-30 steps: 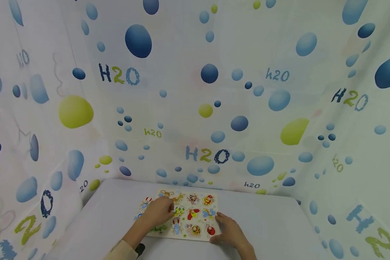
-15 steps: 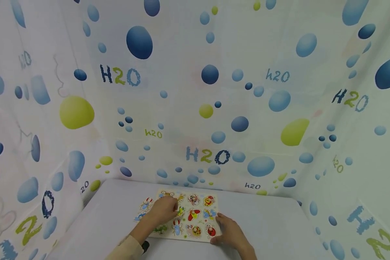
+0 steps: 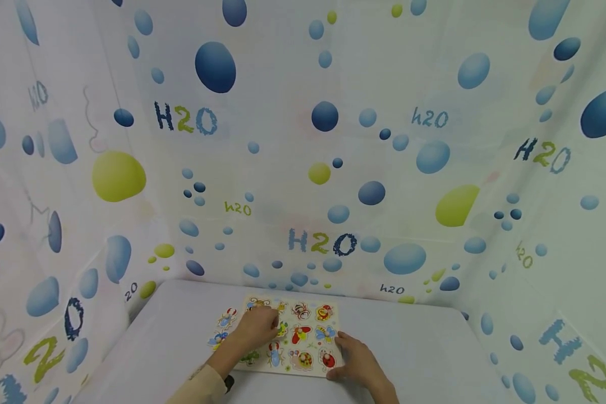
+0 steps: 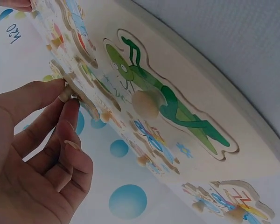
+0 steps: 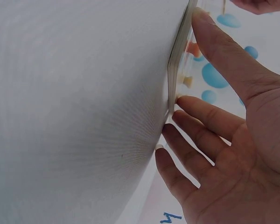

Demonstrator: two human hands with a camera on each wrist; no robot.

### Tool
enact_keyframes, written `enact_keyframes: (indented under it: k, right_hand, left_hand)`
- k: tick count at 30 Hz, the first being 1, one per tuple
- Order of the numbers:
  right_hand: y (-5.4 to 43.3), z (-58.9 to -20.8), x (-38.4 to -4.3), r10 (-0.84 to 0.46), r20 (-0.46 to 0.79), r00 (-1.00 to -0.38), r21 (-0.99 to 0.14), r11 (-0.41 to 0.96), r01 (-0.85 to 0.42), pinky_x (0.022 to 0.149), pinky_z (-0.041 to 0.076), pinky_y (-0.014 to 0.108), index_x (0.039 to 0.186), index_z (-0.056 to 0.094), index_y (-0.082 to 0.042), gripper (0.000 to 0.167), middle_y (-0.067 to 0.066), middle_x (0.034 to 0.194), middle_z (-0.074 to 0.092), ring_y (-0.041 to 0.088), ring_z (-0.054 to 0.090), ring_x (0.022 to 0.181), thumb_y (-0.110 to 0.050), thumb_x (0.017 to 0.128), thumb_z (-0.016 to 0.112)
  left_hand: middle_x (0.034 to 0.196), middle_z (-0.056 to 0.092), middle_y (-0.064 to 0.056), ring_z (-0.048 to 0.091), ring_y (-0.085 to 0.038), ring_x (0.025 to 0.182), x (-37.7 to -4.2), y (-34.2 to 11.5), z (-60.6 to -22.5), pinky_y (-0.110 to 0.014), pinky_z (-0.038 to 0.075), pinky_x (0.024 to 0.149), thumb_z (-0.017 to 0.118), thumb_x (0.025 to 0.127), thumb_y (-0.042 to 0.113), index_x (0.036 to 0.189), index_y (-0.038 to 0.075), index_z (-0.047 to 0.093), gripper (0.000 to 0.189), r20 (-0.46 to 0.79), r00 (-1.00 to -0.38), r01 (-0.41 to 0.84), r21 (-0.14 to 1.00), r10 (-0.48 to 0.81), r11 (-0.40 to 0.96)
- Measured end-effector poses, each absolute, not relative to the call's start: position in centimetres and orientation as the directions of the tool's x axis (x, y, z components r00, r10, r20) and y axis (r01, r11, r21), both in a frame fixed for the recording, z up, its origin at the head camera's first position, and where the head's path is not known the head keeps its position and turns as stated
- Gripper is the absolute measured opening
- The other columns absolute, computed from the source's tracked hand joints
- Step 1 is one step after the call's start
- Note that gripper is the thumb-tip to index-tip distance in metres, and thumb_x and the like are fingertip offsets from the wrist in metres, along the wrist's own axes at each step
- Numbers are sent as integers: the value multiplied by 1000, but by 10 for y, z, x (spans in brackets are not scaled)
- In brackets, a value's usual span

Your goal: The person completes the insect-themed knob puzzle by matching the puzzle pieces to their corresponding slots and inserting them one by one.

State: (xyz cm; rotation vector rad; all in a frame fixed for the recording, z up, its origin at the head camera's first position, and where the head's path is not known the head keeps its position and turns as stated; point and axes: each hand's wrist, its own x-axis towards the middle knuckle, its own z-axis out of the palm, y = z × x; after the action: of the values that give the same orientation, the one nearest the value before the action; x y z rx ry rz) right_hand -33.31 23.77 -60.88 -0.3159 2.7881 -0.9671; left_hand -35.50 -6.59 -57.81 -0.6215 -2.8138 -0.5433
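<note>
A cream wooden knob puzzle board (image 3: 270, 368) with several bug pieces lies on the table in the head view. My left hand (image 3: 256, 328) is over its left-middle part, thumb and fingers pinching the knob of a wooden puzzle piece (image 4: 85, 103). In the left wrist view that piece looks raised off the board; its picture is hidden. A green grasshopper piece (image 4: 170, 105) sits in its slot nearby. At the board's near right corner, my right hand (image 3: 358, 359) rests with extended fingers along the right edge and the thumb at the near edge.
Two loose pieces, a red-and-blue beetle (image 3: 227, 318) and a blue winged bug (image 3: 218, 339), lie left of the board. The white-covered table (image 3: 414, 342) extends on both sides. A bubble-printed curtain (image 3: 283, 140) stands behind it.
My left hand has shifted slightly right over the board, still pinching the puzzle piece, uncovering more of the blue winged bug. My right hand stays at the corner.
</note>
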Motion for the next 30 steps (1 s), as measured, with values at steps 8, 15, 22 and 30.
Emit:
enact_keyframes:
  k: [8, 15, 22, 30]
  right_hand:
    - [237, -606, -333, -262, -76, -962, -616, 771, -162, 116, 35, 67, 140, 64, 0, 92, 17, 155, 52, 47, 43, 144, -33, 64, 101]
    - [235, -602, -332, -259, -80, -963, -605, 780, -159, 115, 36, 67, 140, 63, 2, 92, 18, 154, 52, 48, 44, 143, -31, 64, 101]
    - [235, -604, -332, -231, -102, -968, -616, 779, -121, 115, 36, 67, 139, 64, 0, 90, 16, 154, 53, 48, 44, 143, -31, 63, 101]
    - [234, -604, -332, -232, -105, -967, -607, 785, -122, 115, 36, 66, 139, 64, 0, 90, 16, 154, 53, 47, 44, 143, -30, 63, 101]
  left_hand:
    - [69, 52, 7, 45, -7, 61, -357, -63, -581, -26, 42, 52, 78, 88, 9, 74, 15, 60, 24, 263, -894, 431, 288, 362, 855]
    - [70, 54, 7, 46, -7, 60, -359, -62, -584, -26, 42, 50, 76, 87, 7, 73, 16, 60, 24, 276, -893, 431, 291, 356, 854]
    - [71, 55, 5, 48, -9, 61, -362, -60, -588, -28, 44, 51, 78, 88, 8, 75, 14, 63, 21, 268, -901, 413, 284, 342, 866]
    - [72, 55, 4, 50, -10, 62, -365, -60, -594, -29, 46, 52, 79, 89, 9, 76, 13, 63, 20, 263, -907, 394, 262, 328, 881]
